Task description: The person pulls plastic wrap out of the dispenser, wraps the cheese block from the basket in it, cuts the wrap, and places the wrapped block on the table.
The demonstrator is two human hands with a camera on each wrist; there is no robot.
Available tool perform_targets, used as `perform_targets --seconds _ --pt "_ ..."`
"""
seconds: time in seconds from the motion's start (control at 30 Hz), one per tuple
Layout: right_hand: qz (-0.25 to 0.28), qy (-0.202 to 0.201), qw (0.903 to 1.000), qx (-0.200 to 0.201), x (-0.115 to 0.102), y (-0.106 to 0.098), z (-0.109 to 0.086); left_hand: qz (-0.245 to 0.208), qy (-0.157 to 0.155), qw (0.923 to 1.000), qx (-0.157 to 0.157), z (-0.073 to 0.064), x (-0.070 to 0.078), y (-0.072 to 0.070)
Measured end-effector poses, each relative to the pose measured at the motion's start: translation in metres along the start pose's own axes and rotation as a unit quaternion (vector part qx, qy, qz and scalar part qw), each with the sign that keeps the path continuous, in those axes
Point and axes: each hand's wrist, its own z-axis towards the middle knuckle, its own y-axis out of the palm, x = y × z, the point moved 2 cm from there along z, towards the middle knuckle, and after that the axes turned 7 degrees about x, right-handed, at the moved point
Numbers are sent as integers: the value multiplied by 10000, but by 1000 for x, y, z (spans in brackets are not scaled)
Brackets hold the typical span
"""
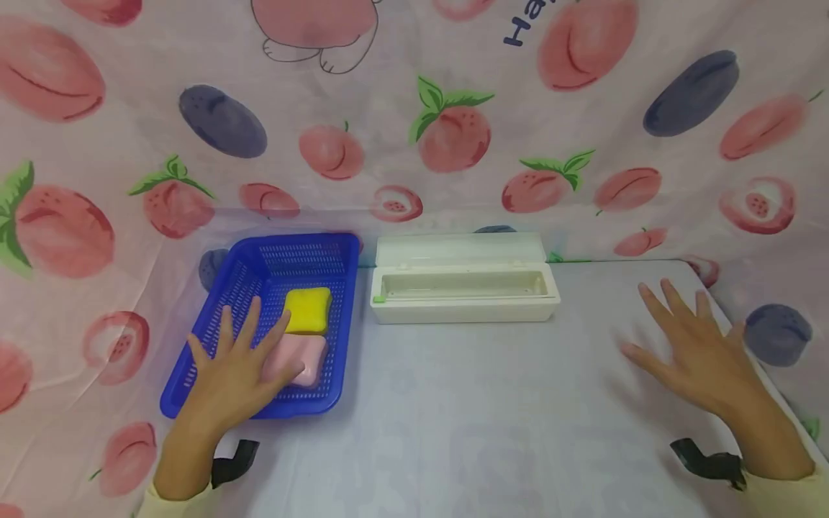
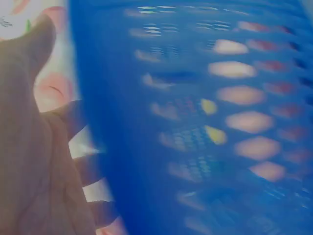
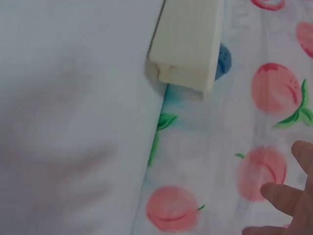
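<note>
In the head view my left hand [image 1: 233, 374] is spread above the blue plastic basket [image 1: 350, 324], fingers apart and holding nothing. Inside the basket lie a yellow block like a sponge [image 1: 307, 311] and a pink one [image 1: 304, 358], the pink partly hidden by my thumb and fingers. Close up in the left wrist view, the basket's slotted wall [image 2: 105, 122] stands beside my palm. My right hand [image 1: 699, 360] hovers spread over the table's right side, gripping nothing. Between the hands, at the back, sits a long white box [image 1: 463, 311] with its lid raised.
A pale cloth covers the table [image 1: 453, 417]. Behind it hangs a curtain [image 1: 363, 93] printed with peaches. A small green piece [image 1: 379, 299] shows at the box's front left corner. Dark straps [image 1: 236, 464] stick out by both wrists.
</note>
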Motion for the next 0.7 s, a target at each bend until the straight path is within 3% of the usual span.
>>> perform_targets --seconds 0.17,0.27,0.37,0.5,0.7 --pt "241 -263 9994 -18 -24 -14 20 -175 377 9988 -249 22 25 -23" --pt "389 -521 9978 -116 -44 -20 38 -431 807 9943 -554 46 45 -33" --pt "780 -837 9931 -245 -61 -18 60 -754 1280 9848 -896 76 67 -37" --pt "1227 -1298 9829 -439 -77 -3 89 -1061 1784 9709 -1193 118 93 -27" --pt "1689 -1501 9693 -972 -92 29 127 -1304 2362 9523 -1425 170 119 12"
